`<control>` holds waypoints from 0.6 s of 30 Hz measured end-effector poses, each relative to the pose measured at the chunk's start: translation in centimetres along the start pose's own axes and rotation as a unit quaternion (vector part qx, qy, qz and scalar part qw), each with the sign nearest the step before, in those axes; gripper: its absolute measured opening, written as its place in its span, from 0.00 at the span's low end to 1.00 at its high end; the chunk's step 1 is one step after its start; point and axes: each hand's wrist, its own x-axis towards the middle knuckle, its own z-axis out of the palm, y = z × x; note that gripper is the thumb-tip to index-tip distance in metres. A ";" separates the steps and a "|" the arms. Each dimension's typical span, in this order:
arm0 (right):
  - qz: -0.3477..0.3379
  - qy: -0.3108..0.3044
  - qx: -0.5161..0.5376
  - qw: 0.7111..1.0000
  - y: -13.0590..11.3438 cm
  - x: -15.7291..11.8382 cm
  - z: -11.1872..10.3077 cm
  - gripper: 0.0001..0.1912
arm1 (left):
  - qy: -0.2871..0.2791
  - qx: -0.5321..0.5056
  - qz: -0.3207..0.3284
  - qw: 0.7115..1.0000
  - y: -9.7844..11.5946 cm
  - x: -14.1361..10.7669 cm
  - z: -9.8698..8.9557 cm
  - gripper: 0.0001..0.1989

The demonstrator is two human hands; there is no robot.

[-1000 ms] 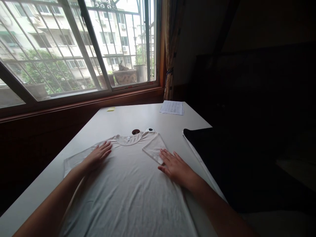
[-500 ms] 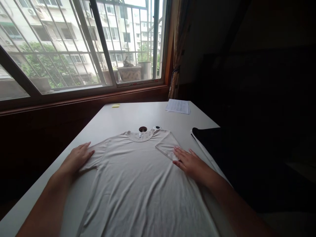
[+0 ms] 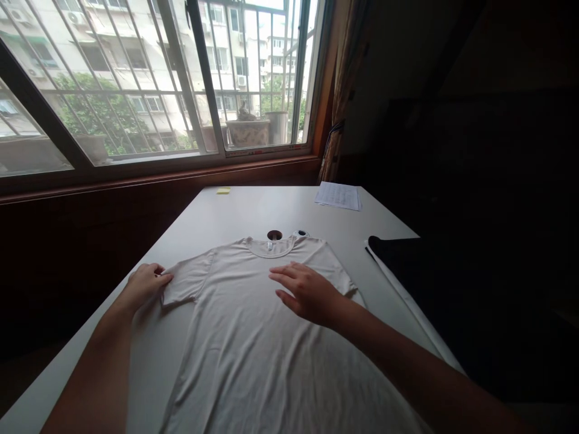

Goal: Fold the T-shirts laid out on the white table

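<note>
A pale short-sleeved T-shirt [image 3: 253,325] lies spread on the white table, its round neckline toward the far side and wrinkles running down its body. At the end of its left sleeve, my left hand [image 3: 145,284] is closed, thumb and fingers pinching the cuff. Over the chest of the shirt, my right hand [image 3: 305,292] hovers with its fingers stretched out and nothing in them. I cannot tell whether it touches the cloth. My right forearm covers part of the shirt's right side. The right sleeve points outward, partly hidden behind my right hand and wrist.
The white table [image 3: 181,220] has a cable hole [image 3: 274,235] just beyond the collar, with a small white round object [image 3: 301,233] beside it. Papers [image 3: 338,196] and a yellow note [image 3: 223,190] lie at the far edge. Dark cloth [image 3: 398,259] lies along the right.
The right sleeve, folded in over the chest before, now points outward. My right hand has moved left over the chest. My left hand, flat before, now pinches the left cuff. The view has shifted slightly.
</note>
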 end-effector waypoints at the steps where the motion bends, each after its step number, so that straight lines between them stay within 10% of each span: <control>1: -0.009 0.007 0.026 1.000 -0.6 1.0 0.5 0.19 | 0.016 0.006 0.009 1.000 0.2 0.0 0.1 0.20; 7: 0.069 0.016 0.241 0.968 -2.4 6.7 5.0 0.15 | 0.112 -0.082 0.033 0.990 3.3 -1.4 -0.3 0.19; 12: 0.212 -0.038 0.498 0.840 -1.9 9.4 9.7 0.16 | 0.187 -0.163 0.146 0.957 7.3 -3.3 -0.5 0.22; 15: 0.263 -0.027 0.588 0.764 -1.6 9.6 11.0 0.19 | 0.106 -0.249 0.254 0.929 9.5 -4.8 -0.4 0.25; 18: 0.261 -0.005 0.611 0.747 -1.3 9.4 11.1 0.23 | -0.034 -0.377 0.335 0.863 11.1 -6.5 -0.8 0.27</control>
